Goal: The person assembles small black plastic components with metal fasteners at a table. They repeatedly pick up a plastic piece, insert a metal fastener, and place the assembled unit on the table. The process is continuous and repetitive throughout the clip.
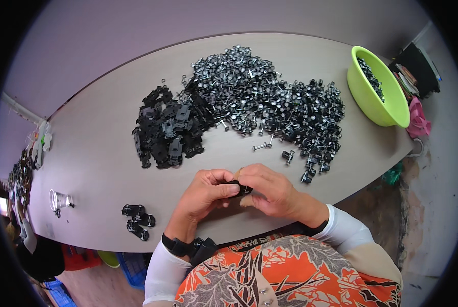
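Near the table's front edge, my left hand (208,194) pinches a small black plastic chassis piece (244,189) between thumb and fingers. My right hand (271,193) is closed on the same piece from the other side, and its fingers hide part of it. Beyond my hands lies a heap of similar flat black chassis pieces (175,133). To the right of that heap spreads a large pile of small wheel axles (249,87), silver rods with dark wheels at their ends. One loose axle (260,147) rests just beyond my right hand. Several black pieces (138,221) sit grouped at front left.
A lime-green basin (359,97) holding more axles stands at the table's right end. A clear plastic cup (61,199) is at the left, with small dark bits beside it. At the far left, another person's sleeve (28,238) shows near another heap of parts (21,174).
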The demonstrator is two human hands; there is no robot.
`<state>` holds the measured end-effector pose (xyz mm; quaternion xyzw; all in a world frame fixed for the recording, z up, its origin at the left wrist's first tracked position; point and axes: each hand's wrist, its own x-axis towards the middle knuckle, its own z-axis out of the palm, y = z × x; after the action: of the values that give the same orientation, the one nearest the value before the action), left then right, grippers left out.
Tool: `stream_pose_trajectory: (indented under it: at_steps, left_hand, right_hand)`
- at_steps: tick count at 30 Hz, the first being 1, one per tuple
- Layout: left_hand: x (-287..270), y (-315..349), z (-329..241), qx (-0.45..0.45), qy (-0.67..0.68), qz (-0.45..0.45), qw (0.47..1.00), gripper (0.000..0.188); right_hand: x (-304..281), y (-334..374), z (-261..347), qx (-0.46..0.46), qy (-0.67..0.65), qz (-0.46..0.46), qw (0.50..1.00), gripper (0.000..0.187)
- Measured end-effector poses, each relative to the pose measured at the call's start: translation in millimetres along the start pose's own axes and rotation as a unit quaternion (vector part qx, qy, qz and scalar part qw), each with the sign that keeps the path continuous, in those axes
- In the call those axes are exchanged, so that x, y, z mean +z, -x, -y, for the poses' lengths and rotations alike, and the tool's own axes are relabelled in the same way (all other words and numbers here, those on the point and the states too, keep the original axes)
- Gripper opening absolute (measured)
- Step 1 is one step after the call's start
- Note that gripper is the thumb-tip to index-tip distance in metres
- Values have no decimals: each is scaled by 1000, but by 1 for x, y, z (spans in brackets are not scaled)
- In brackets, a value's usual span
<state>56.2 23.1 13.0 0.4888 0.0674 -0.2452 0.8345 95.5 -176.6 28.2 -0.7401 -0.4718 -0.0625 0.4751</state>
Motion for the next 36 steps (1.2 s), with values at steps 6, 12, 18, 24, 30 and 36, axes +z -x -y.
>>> stream_pose_trajectory:
  at_steps: [6,12,18,24,30,36]
  left_hand:
    - [4,-2,-1,-24,-16,-45,999,14]
    - [10,-2,-3,-31,-25,-69,997,26]
    - [1,-4,2,-18,178,79,981,42]
    - [4,-1,5,-22,186,85,979,35]
    - [0,-3,9,2,182,90,979,20]
    - [-3,-3,12,8,153,67,986,19]
  right_hand:
    - [-58,9,-24,143,247,47,957,21]
    - [-54,7,-30,196,151,55,967,16]
    - [-15,-11,5,58,-77,1,995,20]
    - [-6,-3,-1,29,-21,-17,999,19]
    - [-4,-6,4,18,-65,-67,995,18]
    - [-4,-6,5,7,-2,-21,1000,16]
